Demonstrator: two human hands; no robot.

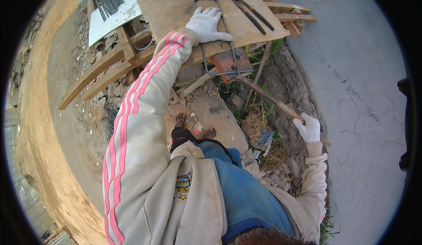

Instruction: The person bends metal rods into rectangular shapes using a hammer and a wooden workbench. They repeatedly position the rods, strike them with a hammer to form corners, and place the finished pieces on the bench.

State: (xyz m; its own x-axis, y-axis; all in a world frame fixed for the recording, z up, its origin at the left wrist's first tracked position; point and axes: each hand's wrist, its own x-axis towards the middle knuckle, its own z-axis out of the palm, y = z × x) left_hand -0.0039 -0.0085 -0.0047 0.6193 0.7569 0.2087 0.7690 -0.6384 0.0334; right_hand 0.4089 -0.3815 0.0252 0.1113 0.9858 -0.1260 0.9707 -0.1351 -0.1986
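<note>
1. Left hand (205, 24) and right hand (309, 129) are wearing white knitted cloth gloves, matt.
2. Stirrup (218, 38) is showing as dark, dull steel rod.
3. Board (184, 7) is appearing as bare, matt plywood with a rough grain.
4. Plate (229, 63) is looking like rusty, orange-brown metal.
5. Lever (268, 98) is showing a rough, rusted surface.
6. Pliers (250, 11) are appearing dark and dull.
7. Slab (351, 69) is showing pale, cracked concrete.
</note>
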